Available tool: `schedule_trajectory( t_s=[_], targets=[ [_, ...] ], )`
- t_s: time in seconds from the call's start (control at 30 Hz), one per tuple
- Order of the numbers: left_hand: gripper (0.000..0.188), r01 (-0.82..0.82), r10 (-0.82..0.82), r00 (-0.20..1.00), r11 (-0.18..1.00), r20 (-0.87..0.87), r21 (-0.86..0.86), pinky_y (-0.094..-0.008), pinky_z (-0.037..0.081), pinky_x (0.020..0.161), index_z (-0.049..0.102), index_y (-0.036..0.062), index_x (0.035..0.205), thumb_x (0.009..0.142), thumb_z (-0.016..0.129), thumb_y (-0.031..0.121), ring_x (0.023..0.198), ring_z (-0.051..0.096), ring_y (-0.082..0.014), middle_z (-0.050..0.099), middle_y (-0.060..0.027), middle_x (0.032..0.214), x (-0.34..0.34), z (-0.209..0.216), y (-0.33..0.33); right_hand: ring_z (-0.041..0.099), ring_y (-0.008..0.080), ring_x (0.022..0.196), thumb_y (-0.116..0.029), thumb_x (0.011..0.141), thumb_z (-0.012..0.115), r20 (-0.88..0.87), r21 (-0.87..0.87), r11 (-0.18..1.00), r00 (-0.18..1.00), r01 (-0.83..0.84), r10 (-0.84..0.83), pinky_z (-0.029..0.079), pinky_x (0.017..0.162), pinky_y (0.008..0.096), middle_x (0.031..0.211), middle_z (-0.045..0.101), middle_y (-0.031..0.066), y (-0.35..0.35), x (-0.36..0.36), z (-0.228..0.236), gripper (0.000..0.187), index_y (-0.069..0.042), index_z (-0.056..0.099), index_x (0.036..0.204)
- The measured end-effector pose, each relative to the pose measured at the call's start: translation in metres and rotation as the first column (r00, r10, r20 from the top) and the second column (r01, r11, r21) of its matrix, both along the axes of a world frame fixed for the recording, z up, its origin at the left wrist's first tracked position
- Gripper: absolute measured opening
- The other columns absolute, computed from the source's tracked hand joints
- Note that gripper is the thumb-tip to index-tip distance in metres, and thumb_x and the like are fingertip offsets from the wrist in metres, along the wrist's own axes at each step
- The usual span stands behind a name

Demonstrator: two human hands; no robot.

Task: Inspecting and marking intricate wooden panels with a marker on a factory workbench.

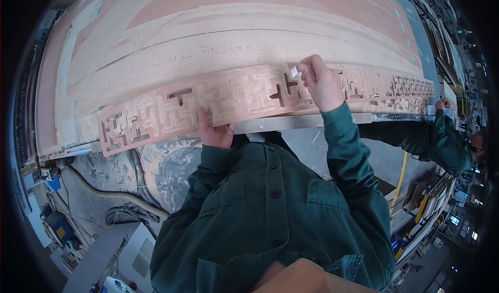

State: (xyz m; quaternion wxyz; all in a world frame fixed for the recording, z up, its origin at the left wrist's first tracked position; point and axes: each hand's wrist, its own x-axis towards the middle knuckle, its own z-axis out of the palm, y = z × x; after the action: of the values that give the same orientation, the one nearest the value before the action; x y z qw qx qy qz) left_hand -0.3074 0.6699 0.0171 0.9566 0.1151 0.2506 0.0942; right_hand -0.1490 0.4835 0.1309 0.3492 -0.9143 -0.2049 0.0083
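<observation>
Head — slotted panel, left hand gripping it

One left hand at nine o'clock, one right hand and one pale piece at two, one co-worker at three and one beige hose at eight are counted.

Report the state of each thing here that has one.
Wooden panel: perforated with slots.
Left hand: gripping the panel's near edge.
Right hand: closed, pinching.
Small pale piece: held in right fingertips.
Green shirt: buttoned.
Hose: bent, uncoiled.
</observation>
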Motion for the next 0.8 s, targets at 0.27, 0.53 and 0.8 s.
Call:
schedule_trajectory(
  t_s=[0.27, 0.53, 0.8],
  targets=[
    [0.055, -0.027, 0.027, 1.000, 0.999, 0.005, -0.019, -0.0424, 0.042, 0.081, 0.035, 0.0147, 0.119, 0.077, 0.047, 0.048, 0.108, 0.042, -0.0253, 0.042, -0.0058, 0.118, 0.001, 0.008, -0.001, 0.055, 0.0254, 0.062, -0.009, 0.074, 0.051, 0.301, -0.255, 0.898, 0.853, -0.359, 0.427, 0.044, 0.055, 0.0325, 0.070, 0.056, 0.0079, 0.020, 0.030, -0.002, 0.011, -0.008, 0.054, 0.084],
    [0.054, -0.044, 0.045, 0.999, 0.999, 0.017, -0.013, -0.0416, 0.043, 0.080, 0.034, 0.0140, 0.120, 0.079, 0.045, 0.047, 0.107, 0.042, -0.0253, 0.042, -0.0064, 0.118, 0.001, 0.013, -0.002, 0.054, 0.0273, 0.063, -0.008, 0.071, 0.054, 0.257, -0.254, 0.822, 0.784, -0.510, 0.566, 0.043, 0.054, 0.0349, 0.069, 0.055, 0.0106, 0.037, 0.035, -0.018, 0.007, -0.009, 0.054, 0.078],
    [0.055, -0.052, 0.053, 0.998, 0.998, 0.028, -0.033, -0.0401, 0.045, 0.077, 0.034, 0.0135, 0.120, 0.079, 0.043, 0.049, 0.103, 0.046, -0.0251, 0.044, -0.0070, 0.116, 0.004, 0.014, -0.004, 0.053, 0.0313, 0.051, -0.016, 0.076, 0.053, 0.208, -0.084, 0.951, 0.928, -0.298, 0.309, 0.043, 0.047, 0.0383, 0.054, 0.053, 0.0129, 0.071, 0.004, 0.019, 0.009, -0.007, 0.053, 0.075]
  ],
)
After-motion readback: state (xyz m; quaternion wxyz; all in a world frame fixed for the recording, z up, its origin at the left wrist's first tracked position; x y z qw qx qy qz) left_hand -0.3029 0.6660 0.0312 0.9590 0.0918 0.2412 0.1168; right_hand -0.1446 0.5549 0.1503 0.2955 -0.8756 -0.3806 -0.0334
